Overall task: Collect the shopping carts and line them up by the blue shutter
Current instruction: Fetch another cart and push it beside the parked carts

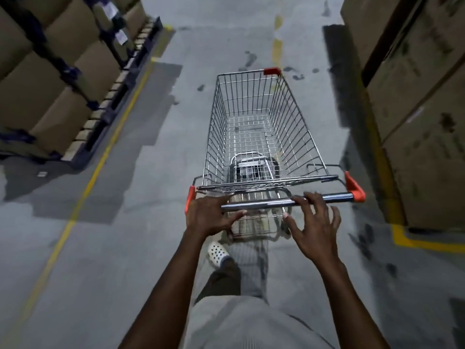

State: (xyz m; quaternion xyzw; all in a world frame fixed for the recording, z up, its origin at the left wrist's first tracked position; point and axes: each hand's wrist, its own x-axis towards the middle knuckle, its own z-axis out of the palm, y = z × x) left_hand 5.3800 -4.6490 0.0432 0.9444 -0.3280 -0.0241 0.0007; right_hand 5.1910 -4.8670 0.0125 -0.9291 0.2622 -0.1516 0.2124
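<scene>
Head view: shopping cart (254, 132) stands mid-aisle on grey concrete floor (151, 222), directly in front of the person, basket pointing away from them. Wire basket, chrome, with a red cap (271, 71) on the far right corner and red end caps (354, 188) by the handle. Folded child-seat flap (251, 165) lies at the near end inside the basket.

Left hand (208, 215) is on the left end of the handle bar (266, 204), fingers curled over the top, thumb under it, gripping. Right hand (314, 227) is further right on the same bar, fingers spread wide; fingertips (310, 197) hook lightly over the bar, thumb hangs apart below it, palm off the bar. Loose contact, not a closed grip.

Both forearms are bare. Grey shirt at bottom centre, dark trouser leg, one white perforated shoe (218, 251) on the floor just behind the cart's rear frame.

Left of the aisle: stacked cardboard boxes (50, 79) in a dark blue rack (68, 71), sitting on pallets. A yellow line (83, 190) runs along the floor between the rack and the cart, well apart from the cart. Right of the aisle: tall stack of brown boxes (422, 122), near the cart's right side but not touching; yellow corner marking (407, 239) at its base. Dark stains (250, 57) on the floor ahead of the cart. Edges blurred.
</scene>
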